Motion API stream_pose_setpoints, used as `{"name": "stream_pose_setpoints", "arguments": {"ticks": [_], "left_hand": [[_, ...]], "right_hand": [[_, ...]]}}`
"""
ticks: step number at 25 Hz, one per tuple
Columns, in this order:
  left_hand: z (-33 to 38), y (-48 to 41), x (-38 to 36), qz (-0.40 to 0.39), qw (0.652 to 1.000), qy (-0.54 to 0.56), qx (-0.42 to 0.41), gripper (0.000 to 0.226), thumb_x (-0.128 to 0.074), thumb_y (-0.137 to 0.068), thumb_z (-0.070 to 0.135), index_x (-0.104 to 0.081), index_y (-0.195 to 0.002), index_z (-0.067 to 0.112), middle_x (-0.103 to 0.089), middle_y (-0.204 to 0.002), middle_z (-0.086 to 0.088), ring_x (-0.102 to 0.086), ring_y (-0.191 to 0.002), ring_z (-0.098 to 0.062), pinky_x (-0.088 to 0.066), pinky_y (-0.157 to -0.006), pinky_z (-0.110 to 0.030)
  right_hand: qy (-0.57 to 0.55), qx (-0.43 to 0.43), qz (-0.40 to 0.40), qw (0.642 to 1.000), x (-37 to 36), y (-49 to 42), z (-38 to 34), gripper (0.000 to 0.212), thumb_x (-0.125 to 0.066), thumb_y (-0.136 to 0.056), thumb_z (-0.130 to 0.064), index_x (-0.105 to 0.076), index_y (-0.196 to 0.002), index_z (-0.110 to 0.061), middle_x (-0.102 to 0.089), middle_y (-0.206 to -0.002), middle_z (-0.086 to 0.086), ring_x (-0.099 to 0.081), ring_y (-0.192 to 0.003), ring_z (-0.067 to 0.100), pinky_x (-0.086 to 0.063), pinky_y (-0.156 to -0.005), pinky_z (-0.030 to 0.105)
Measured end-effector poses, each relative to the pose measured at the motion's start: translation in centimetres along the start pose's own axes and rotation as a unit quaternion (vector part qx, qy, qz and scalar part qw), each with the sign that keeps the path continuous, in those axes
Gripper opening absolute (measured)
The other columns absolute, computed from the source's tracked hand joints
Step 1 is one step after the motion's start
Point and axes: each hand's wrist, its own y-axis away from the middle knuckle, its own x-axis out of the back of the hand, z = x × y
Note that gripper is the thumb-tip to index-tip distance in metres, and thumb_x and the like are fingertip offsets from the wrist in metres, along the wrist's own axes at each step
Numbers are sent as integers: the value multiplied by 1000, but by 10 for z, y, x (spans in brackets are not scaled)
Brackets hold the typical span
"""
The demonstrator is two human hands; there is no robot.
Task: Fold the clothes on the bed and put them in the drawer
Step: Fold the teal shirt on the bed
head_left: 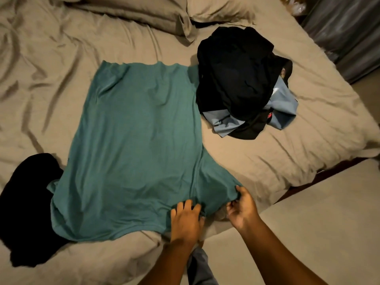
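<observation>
A teal T-shirt lies spread flat on the bed, its hem toward the pillows and its shoulders toward me. My left hand presses fingers-down on the shirt's near edge by the right shoulder. My right hand pinches the edge of the shirt's right sleeve. A pile of unfolded clothes, mostly black with light blue pieces, sits to the right of the shirt. A black garment lies at the left, partly under the shirt's other sleeve. No drawer is in view.
The bed sheet is beige and wrinkled. Two pillows lie at the head. The bed's near right edge drops to a pale floor. A grey curtain hangs at the far right.
</observation>
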Motion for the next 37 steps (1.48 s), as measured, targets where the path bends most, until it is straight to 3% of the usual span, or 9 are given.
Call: {"name": "stream_pose_setpoints", "arguments": {"ticks": [3,8,13,17,22,27,29,32,37], "left_hand": [[8,4,-2,16,999,41,-28,18,-64,-66,41,-68,-80,30,-64,-86,9,-62,-79,-18,-45,-71,-36],[1,12,-1,-9,974,222,50,26,-51,-76,33,-70,-89,21,-71,-83,0,-68,-79,-21,-54,-69,-29],[-9,3,15,-11,806,516,289,13,-56,-98,12,-60,-86,14,-64,-83,-6,-62,-89,-27,-47,-70,-28],[-16,4,18,-62,704,618,344,9,-57,-100,14,-62,-93,17,-65,-89,2,-61,-85,-16,-48,-68,-21],[-9,3,-4,-85,825,452,329,35,-60,-97,40,-53,-69,20,-72,-95,-18,-67,-92,-35,-39,-68,-31],[-14,10,-6,-177,845,401,307,31,-56,-99,37,-69,-107,10,-71,-117,-16,-65,-107,-32,-48,-83,-32],[-15,6,8,-111,856,388,322,29,-62,-95,39,-67,-110,15,-71,-115,-11,-65,-107,-31,-48,-83,-32],[-13,-14,33,33,862,398,313,25,-69,-90,30,-52,-103,18,-60,-114,-10,-62,-100,-30,-48,-83,-38],[-18,-51,51,84,852,390,338,40,-72,-85,26,-50,-114,8,-53,-120,-15,-59,-105,-39,-47,-83,-46]], "right_hand": [[7,17,20,1000,-1,10,-18,13,-54,-102,-17,-65,-101,-11,-75,-70,1,-68,-68,13,-51,-44,17],[151,237,32,959,-30,14,-12,8,-58,-99,-19,-62,-104,-24,-71,-107,9,-69,-92,25,-62,-75,43],[495,286,-336,749,-115,14,37,37,-60,-101,-24,-50,-136,-30,-62,-134,-6,-59,-125,8,-49,-104,28],[729,320,-226,561,-101,-24,55,46,-49,-106,-29,-42,-149,-17,-59,-141,16,-55,-129,35,-46,-102,38],[806,336,-239,425,-67,-52,57,60,-61,-98,-16,-39,-153,-21,-31,-163,12,-34,-147,32,-31,-120,37],[860,389,-243,225,-86,-48,52,58,-58,-99,-23,-41,-152,-38,-28,-165,2,-38,-139,32,-35,-114,39],[838,382,-255,293,-94,-45,54,57,-62,-97,-19,-45,-150,-31,-46,-154,3,-47,-131,29,-41,-108,39],[739,298,-218,563,-107,-45,66,56,-73,-90,-12,-50,-141,-10,-66,-108,3,-62,-102,21,-49,-97,34],[669,178,-312,650,-135,-25,78,31,-59,-96,4,-63,-127,6,-72,-94,5,-62,-81,-5,-44,-77,7]]}}
